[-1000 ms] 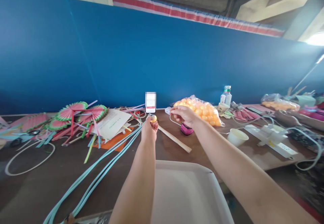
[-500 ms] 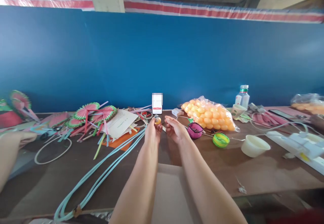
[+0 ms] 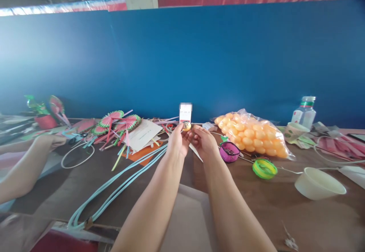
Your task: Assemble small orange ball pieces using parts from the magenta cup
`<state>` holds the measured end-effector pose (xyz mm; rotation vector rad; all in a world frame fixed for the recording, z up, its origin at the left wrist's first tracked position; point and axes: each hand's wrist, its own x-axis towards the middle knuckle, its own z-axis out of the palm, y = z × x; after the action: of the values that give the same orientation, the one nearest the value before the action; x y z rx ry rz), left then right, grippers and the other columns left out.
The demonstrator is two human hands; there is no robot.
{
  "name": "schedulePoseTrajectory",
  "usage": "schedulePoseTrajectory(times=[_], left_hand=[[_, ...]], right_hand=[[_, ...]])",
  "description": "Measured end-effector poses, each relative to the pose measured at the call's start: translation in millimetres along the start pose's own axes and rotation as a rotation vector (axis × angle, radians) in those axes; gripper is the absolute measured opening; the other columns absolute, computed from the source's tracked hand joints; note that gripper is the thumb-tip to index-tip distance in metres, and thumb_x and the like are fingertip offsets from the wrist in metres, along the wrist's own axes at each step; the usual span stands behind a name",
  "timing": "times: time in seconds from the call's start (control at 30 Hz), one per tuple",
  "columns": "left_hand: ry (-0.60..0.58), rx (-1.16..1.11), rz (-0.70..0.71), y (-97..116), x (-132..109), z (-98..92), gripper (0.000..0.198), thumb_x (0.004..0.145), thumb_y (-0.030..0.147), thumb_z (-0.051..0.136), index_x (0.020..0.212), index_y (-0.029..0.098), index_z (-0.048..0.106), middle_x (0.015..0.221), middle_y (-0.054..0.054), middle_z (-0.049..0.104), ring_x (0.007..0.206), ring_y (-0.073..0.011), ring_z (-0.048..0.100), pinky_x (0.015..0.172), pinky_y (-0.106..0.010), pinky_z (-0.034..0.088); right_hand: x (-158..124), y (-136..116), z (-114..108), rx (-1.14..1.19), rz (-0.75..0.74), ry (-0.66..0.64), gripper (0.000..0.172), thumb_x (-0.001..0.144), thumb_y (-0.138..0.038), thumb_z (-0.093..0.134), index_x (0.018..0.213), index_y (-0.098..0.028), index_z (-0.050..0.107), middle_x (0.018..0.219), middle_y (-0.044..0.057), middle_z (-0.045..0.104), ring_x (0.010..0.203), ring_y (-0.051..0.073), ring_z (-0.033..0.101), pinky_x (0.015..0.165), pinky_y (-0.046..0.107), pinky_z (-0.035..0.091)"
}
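My left hand [image 3: 177, 142] is closed around a small yellow-orange ball [image 3: 186, 128] with a dark, shiny part on top. My right hand [image 3: 205, 142] is beside it, fingers pinched together close to the ball's right side. Whatever lies between those fingertips is too small to make out. Right behind the ball a phone [image 3: 185, 112] stands upright, showing a timer. To the right of my hands sit a purple round container [image 3: 229, 152] with small dark bits inside and a yellow-green round container [image 3: 264, 168].
A clear bag of orange balls [image 3: 253, 134] lies at the back right, near a bottle [image 3: 304, 113] and a white bowl [image 3: 319, 183]. Light-blue tubes [image 3: 114, 191], papers [image 3: 142, 135] and watermelon-patterned paper fans [image 3: 111, 119] spread leftward. Another person's arm [image 3: 28, 168] reaches in from the left.
The view has turned left, so things sit further right. My right hand has come nearer the ball, its fingers now curled together. The ball remains in my left hand.
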<state>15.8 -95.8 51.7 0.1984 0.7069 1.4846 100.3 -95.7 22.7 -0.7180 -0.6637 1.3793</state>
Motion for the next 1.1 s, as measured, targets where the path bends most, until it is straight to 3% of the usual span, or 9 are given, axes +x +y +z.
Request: schedulePoseTrajectory(times=[0.1, 0.2, 0.43, 0.6, 0.73, 1.1], left_hand=[[-0.034, 0.012, 0.0, 7, 12, 17.6, 0.013, 0.086, 0.023, 0.063, 0.084, 0.01, 0.06, 0.067, -0.005, 0.059, 0.054, -0.0097, 0.056, 0.052, -0.019, 0.048], [0.009, 0.022, 0.013, 10, 31, 20.7, 0.012, 0.088, 0.023, 0.059, 0.084, 0.011, 0.06, 0.067, -0.005, 0.059, 0.054, -0.0094, 0.056, 0.05, -0.018, 0.047], [0.1, 0.03, -0.044, -5, 75, -11.2, 0.015, 0.09, 0.024, 0.056, 0.083, 0.011, 0.059, 0.068, -0.006, 0.059, 0.054, -0.0102, 0.057, 0.049, -0.018, 0.048], [0.115, 0.046, -0.042, -17, 97, -20.6, 0.015, 0.09, 0.023, 0.055, 0.082, 0.011, 0.059, 0.068, -0.007, 0.059, 0.054, -0.0108, 0.057, 0.05, -0.018, 0.048], [0.107, 0.096, -0.055, -26, 105, -27.1, 0.019, 0.091, 0.025, 0.053, 0.08, 0.011, 0.059, 0.062, -0.003, 0.055, 0.049, -0.0093, 0.054, 0.048, -0.018, 0.046], [0.046, 0.184, -0.026, -30, 109, -35.7, 0.029, 0.081, 0.038, 0.07, 0.083, 0.009, 0.065, 0.063, -0.003, 0.058, 0.05, -0.0089, 0.055, 0.049, -0.019, 0.047]], right_hand=[[18, -9, 5, -0.048, -0.016, 0.0, 0.027, 0.06, -0.025, 0.081, 0.077, -0.019, 0.061, 0.063, -0.005, 0.058, 0.048, 0.003, 0.045, 0.038, 0.014, 0.033], [34, -16, 7, -0.097, -0.032, 0.022, 0.024, 0.06, -0.023, 0.081, 0.075, -0.02, 0.062, 0.06, -0.005, 0.057, 0.047, 0.004, 0.044, 0.037, 0.015, 0.033], [62, 19, -14, -0.09, 0.107, 0.055, 0.023, 0.058, -0.02, 0.081, 0.072, -0.018, 0.063, 0.055, -0.005, 0.056, 0.045, 0.005, 0.043, 0.036, 0.014, 0.03], [77, 36, -22, -0.01, 0.157, 0.017, 0.023, 0.059, -0.017, 0.081, 0.074, -0.016, 0.064, 0.061, -0.004, 0.059, 0.045, 0.002, 0.043, 0.037, 0.011, 0.029], [79, 40, -21, 0.026, 0.167, -0.056, 0.023, 0.06, -0.02, 0.083, 0.072, -0.016, 0.064, 0.059, -0.003, 0.06, 0.046, 0.003, 0.044, 0.038, 0.012, 0.032], [78, 44, -24, 0.063, 0.199, -0.031, 0.025, 0.058, -0.017, 0.084, 0.072, -0.016, 0.063, 0.059, -0.004, 0.06, 0.043, 0.001, 0.041, 0.036, 0.01, 0.029]])
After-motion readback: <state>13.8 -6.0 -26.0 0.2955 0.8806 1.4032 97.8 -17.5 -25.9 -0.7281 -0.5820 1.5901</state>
